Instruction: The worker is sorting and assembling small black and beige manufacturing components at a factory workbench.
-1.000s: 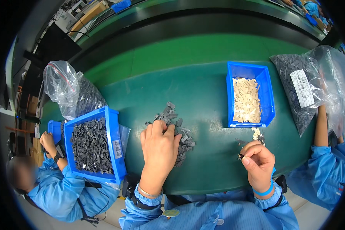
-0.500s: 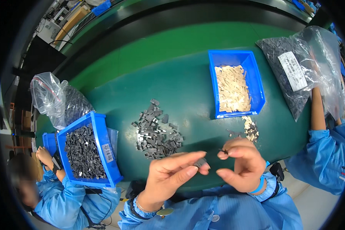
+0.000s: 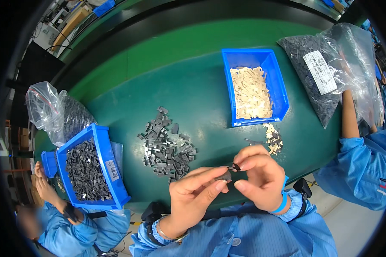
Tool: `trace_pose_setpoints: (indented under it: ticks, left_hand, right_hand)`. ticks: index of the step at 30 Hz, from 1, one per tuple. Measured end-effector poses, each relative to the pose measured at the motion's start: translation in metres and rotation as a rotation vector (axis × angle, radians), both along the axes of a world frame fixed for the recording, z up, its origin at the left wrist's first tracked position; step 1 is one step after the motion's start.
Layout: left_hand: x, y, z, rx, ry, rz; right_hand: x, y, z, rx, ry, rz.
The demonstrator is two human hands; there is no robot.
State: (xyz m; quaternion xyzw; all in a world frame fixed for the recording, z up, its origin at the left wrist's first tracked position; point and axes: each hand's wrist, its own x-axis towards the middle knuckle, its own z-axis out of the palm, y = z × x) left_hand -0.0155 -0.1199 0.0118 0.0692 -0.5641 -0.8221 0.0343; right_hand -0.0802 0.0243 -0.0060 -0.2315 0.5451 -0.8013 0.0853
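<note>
My left hand (image 3: 197,190) pinches a small dark grey plastic piece (image 3: 224,177) between thumb and fingertips. Close beside it, my right hand (image 3: 261,176) holds a thin black strip (image 3: 236,167) at its fingertips, right by the grey piece. Whether the two parts touch, I cannot tell. Beyond my left hand lies a loose pile of dark grey plastic pieces (image 3: 165,147) on the green table. Past my right hand is a small heap of cream and black strips (image 3: 273,139).
A blue bin (image 3: 281,103) of cream strips stands beyond my right hand. Another blue bin (image 3: 123,195) of dark pieces is at left, near a clear bag (image 3: 75,115). A large bag of dark parts (image 3: 302,55) lies at right. Co-workers' arms show at left (image 3: 51,192) and right (image 3: 351,115).
My right hand has come nearer my left, bringing the black strip up to the grey piece. The whole view has shifted slightly. The co-worker's hand at left has moved.
</note>
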Motion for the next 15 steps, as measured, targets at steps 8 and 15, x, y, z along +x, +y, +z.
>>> trace_pose_setpoints:
  ticks: [8, 15]
  left_hand:
    - [0.0002, -0.0002, -0.0025, -0.043, -0.046, 0.043]
    - [0.0008, 0.0011, -0.0056, -0.073, -0.067, 0.058]
  right_hand:
    - [0.0009, -0.0023, -0.0039, -0.139, -0.278, 0.126]
    - [0.0022, -0.0055, -0.0040, -0.141, -0.321, 0.097]
